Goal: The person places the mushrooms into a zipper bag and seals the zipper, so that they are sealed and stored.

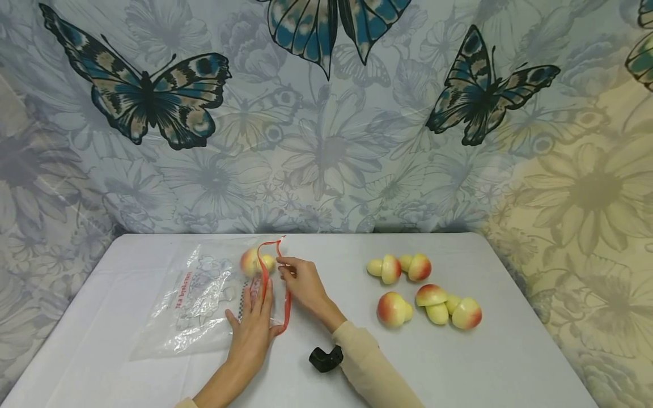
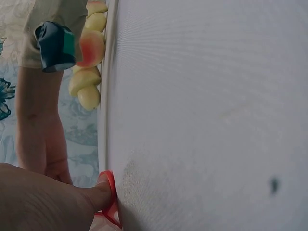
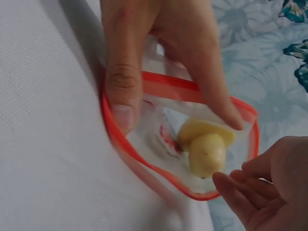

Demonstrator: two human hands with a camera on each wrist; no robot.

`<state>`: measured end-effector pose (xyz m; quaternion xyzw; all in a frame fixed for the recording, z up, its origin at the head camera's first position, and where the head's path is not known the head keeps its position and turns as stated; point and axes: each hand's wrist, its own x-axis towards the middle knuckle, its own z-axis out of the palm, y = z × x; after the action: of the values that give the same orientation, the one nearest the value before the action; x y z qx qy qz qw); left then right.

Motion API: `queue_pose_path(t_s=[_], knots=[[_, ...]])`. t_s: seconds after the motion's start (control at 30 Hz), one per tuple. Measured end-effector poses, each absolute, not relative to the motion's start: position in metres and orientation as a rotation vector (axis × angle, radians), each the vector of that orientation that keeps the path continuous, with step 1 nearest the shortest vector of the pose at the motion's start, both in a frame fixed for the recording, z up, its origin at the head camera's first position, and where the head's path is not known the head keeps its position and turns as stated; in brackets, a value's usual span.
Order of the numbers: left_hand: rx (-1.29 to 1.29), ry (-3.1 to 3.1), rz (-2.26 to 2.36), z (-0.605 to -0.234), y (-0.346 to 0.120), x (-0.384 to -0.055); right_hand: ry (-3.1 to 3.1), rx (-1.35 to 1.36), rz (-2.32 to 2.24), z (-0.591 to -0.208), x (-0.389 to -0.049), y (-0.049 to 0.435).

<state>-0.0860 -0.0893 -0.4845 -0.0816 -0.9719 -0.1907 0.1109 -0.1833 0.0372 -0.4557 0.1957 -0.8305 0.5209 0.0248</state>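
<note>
A clear plastic zip bag (image 1: pixel 204 294) with a red zip edge (image 3: pixel 168 83) lies on the table, its mouth spread wide. Just inside the mouth sits a toy mushroom (image 3: pixel 207 151), yellow with a reddish cap in the head view. My left hand (image 1: pixel 252 326) rests on the bag by its opening, fingers straight, with the thumb (image 3: pixel 122 103) against the near side of the red edge. At the opening's right side is my right hand (image 1: pixel 304 284), its fingers loosely bent close to the mushroom's stem and holding nothing that I can see.
Several more toy mushrooms, among them one single mushroom (image 1: pixel 393 310) and a touching pair (image 1: pixel 433 303), lie on the white table (image 1: pixel 510 368) to the right. A black wrist piece (image 1: pixel 325 359) is by the right sleeve. Butterfly-patterned cloth (image 1: pixel 326 170) hangs behind.
</note>
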Motion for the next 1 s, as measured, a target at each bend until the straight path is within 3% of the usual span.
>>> queue_pose_path(t_s=[0.5, 1.0], knots=[[-0.25, -2.819, -0.57, -0.486, -0.088, -0.085, -2.644, 0.937, 1.228, -0.402, -0.167, 0.094], [-0.245, -2.83, -0.575, -0.486, -0.089, -0.085, -2.631, 1.034, 0.977, -0.386, -0.149, 0.159]])
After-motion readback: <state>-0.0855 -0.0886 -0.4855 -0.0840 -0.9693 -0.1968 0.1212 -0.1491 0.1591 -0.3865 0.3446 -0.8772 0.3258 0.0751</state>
